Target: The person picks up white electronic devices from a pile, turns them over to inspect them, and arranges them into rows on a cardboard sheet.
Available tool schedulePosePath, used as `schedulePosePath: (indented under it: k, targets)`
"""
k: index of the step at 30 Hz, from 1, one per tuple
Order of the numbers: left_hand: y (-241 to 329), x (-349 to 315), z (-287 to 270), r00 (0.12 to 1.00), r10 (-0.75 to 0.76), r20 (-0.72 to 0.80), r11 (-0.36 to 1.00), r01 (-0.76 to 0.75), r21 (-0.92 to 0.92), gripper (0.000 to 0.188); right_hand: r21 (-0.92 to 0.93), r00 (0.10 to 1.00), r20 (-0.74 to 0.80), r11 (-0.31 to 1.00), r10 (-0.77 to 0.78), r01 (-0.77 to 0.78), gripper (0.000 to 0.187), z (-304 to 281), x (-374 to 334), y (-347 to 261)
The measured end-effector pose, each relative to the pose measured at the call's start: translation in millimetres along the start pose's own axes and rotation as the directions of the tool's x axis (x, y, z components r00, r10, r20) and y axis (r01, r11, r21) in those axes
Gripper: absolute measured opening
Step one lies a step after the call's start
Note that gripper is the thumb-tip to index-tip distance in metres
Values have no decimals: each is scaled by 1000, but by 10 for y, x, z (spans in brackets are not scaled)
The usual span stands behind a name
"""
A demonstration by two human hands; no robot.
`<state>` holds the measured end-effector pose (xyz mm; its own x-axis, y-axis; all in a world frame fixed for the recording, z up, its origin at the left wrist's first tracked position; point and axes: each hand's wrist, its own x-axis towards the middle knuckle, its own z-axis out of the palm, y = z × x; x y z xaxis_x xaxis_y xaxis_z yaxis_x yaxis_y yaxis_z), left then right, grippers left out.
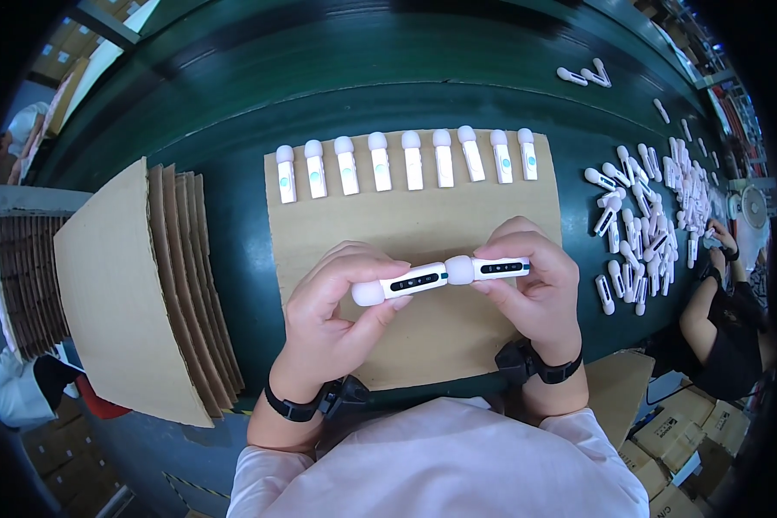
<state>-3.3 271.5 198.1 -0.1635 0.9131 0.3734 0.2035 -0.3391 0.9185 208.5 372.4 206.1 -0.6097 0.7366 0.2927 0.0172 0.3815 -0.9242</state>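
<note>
My left hand (330, 302) is closed on a small white wand massager (416, 281), thumb and fingers pinching its body near the rounded lilac head. In my right hand (537, 281) is a second wand massager (461, 270), gripped by its body with the head pointing left. The two lie nearly end to end, the right one's head touching or almost touching the left one's base. Both turn a dark control strip upward. Beneath them is a flat cardboard sheet (432, 354). Along its far edge several more massagers (413, 162) lie in a row, heads away from me.
A loose heap of massagers (654, 229) covers the right side of the green table (388, 108), with a few (571, 76) farther back. Cardboard sheets (121, 293) stand stacked at left. Another person's arm (702, 315) reaches in at far right, near cardboard boxes (669, 436).
</note>
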Motion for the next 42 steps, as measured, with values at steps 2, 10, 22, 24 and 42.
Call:
schedulePosePath:
  k: [2, 10, 22, 24, 42]
  targets:
    - [3, 0, 0, 1000, 3, 7, 1000, -3, 4, 28, -7, 1000, 5, 1000, -5, 5, 25, -3, 0, -2]
    - [-18, -23, -14, 1000, -12, 19, 1000, 12, -1, 25, 15, 1000, -14, 1000, -15, 15, 24, 23, -6, 10]
    - [-13, -3, -1, 1000, 15, -6, 1000, -15, 3, 28, -4, 1000, -8, 1000, -15, 15, 23, 15, -5, -2]
    - [-16, -4, -1, 1000, 11, -6, 1000, -11, 2, 28, -8, 1000, -8, 1000, -20, 20, 23, 14, -5, -2]
    - [-57, -42, 80, 984, -127, 125, 969, 150, -198, 19, -19, 999, 13, 999, -49, 49, 27, 100, -57, 51]
